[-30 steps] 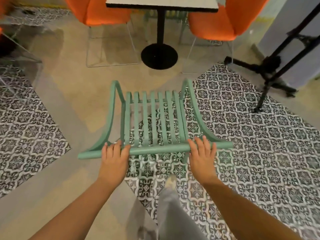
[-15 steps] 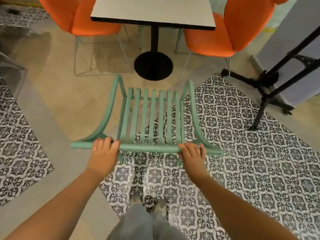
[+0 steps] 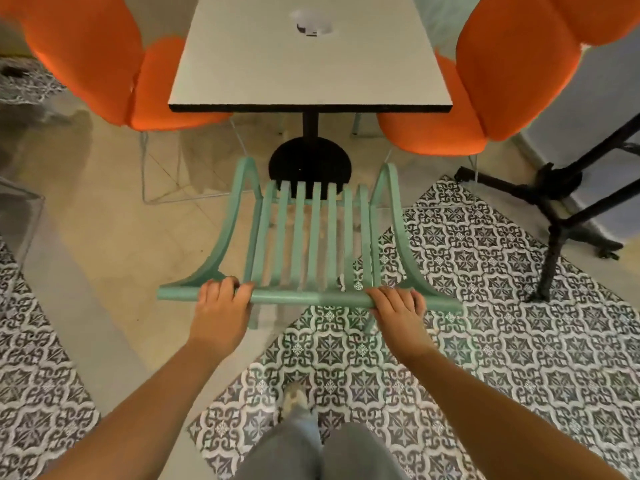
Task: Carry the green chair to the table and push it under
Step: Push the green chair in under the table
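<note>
We hold the green chair [image 3: 311, 244] by its top rail, left hand [image 3: 221, 311] and right hand [image 3: 398, 311] both wrapped around it, just short of the table [image 3: 311, 64]. We should keep it square between the orange chairs [image 3: 485, 98] and clear of the black base [image 3: 310, 166].

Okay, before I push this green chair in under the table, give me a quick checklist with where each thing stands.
1. Left hand wrapped on the green chair top rail: ok.
2. Right hand wrapped on the same rail: ok.
3. Chair lined up with the table edge: ok, roughly centred.
4. Gap between the two orange chairs wide enough: cannot tell.
5. Table's black base clear of the chair's front: not ok, it sits right ahead.
6. Chair legs set down on the floor: cannot tell.
</note>
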Tool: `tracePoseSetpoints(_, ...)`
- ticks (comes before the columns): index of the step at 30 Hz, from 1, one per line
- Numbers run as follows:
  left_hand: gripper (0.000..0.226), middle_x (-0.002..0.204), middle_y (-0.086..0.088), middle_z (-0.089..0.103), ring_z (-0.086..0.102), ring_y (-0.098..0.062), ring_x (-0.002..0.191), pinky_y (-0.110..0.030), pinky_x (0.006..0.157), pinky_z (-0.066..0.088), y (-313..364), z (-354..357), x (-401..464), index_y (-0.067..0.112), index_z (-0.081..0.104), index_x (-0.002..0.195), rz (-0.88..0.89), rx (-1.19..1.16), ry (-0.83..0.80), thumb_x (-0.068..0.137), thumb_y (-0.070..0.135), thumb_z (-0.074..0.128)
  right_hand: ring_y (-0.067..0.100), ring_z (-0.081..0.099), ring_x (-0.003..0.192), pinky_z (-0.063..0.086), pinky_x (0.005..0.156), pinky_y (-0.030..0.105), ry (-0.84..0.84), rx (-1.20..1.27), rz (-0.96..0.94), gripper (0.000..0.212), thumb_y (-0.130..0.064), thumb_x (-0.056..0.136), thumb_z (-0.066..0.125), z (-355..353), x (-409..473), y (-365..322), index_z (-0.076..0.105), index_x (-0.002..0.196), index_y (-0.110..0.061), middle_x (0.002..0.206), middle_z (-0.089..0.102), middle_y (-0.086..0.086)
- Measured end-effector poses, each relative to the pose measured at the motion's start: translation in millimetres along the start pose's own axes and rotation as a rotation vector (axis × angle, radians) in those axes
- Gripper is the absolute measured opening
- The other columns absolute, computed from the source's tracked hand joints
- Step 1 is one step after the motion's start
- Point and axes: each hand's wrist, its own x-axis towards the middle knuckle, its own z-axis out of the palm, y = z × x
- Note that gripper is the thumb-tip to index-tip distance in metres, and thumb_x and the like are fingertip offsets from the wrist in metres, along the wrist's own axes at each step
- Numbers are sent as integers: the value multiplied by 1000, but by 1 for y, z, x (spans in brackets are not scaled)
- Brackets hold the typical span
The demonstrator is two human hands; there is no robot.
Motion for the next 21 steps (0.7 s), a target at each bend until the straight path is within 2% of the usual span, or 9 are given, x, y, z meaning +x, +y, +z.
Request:
tracePoseSetpoints(4,29,95,-19,57,50,-40,83,-53,83,39,-16,5,49,6,59,106,-11,20,-2,80,19,54,18,42,109,16,100,36,-26,36,-14,49,-42,99,18,-3,59,9,55,121,-19,112,60,-2)
tracePoseSetpoints(5,29,96,-20,57,50,-41,84,-54,83,39,-15,6,59,5,59,105,-17,18,4,80,18,55,18,42,108,18,99,36,-26,46,-23,50,-43,99,17,-3,70,15,55,121,-20,112,60,-2)
tracePoseSetpoints(8,28,98,-20,57,50,-41,85,-55,84,38,-9,11,89,5,59,104,-19,19,-1,77,15,57,17,43,105,24,96,38,-13,60,-27,37,-38,97,28,-7,103,39,49,123,-24,111,62,-3)
tracePoseSetpoints(12,30,100,-19,57,50,-40,86,-54,85,38,-8,19,139,7,57,107,-25,-17,7,78,15,57,15,43,106,22,97,36,-76,74,-17,44,-45,100,15,-14,149,63,47,124,-27,111,61,-6)
tracePoseSetpoints(14,31,100,-18,57,47,-37,85,-52,83,37,-8,22,171,8,58,108,-19,-18,32,78,16,56,13,43,107,20,99,34,-82,56,-39,44,-45,100,14,-18,180,76,47,125,-28,112,59,-9)
tracePoseSetpoints(17,31,97,-17,58,48,-37,83,-51,81,37,-8,37,258,9,61,107,-44,-64,15,79,19,51,14,44,104,22,97,34,-123,56,-19,34,-36,96,32,-19,262,120,49,124,-26,111,59,-9)
tracePoseSetpoints(19,31,96,-17,57,49,-39,82,-51,81,37,-7,37,280,9,61,106,-62,-53,16,78,18,51,15,46,102,22,94,33,-32,-2,-77,29,-27,92,49,-21,286,127,50,122,-25,109,60,-7)
tracePoseSetpoints(21,31,94,-17,55,49,-39,82,-51,82,36,-8,37,305,8,61,106,-83,-61,14,78,16,51,17,49,99,22,93,33,-32,-13,-95,46,-14,81,70,-24,312,134,50,120,-24,106,61,-6)
